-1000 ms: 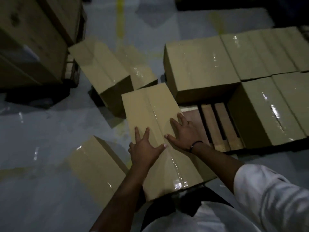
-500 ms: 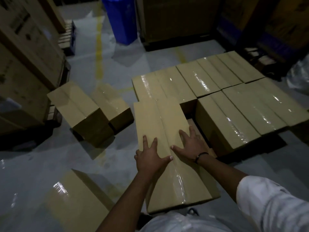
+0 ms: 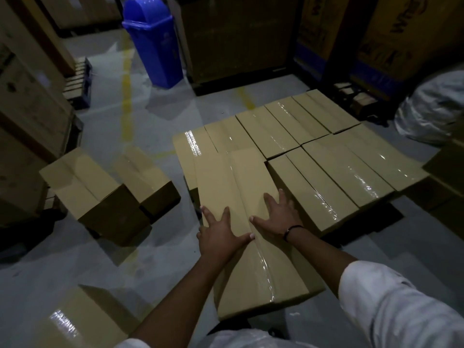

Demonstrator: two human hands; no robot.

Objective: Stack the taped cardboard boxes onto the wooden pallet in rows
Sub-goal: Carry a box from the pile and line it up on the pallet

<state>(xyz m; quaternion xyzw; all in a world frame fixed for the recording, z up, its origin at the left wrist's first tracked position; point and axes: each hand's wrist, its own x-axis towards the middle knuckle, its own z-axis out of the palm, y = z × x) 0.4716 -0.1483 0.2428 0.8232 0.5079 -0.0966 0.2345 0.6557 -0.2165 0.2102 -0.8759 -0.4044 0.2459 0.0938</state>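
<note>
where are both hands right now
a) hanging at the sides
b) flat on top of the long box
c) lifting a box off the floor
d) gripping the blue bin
b: the left hand and the right hand lie with fingers spread on the top of the long box.

Long taped box (image 3: 226, 177) lying flat, touching rows of stacked boxes (image 3: 346, 167).

The near box (image 3: 241, 187) is plain tan with a shiny clear tape stripe (image 3: 263, 262) down its middle — the others match. Far left, a bright blue bin (image 3: 155, 46); grey floor (image 3: 75, 259) with a yellow line (image 3: 126, 96). White sleeve (image 3: 401, 310), black wristband (image 3: 291, 229).
</note>
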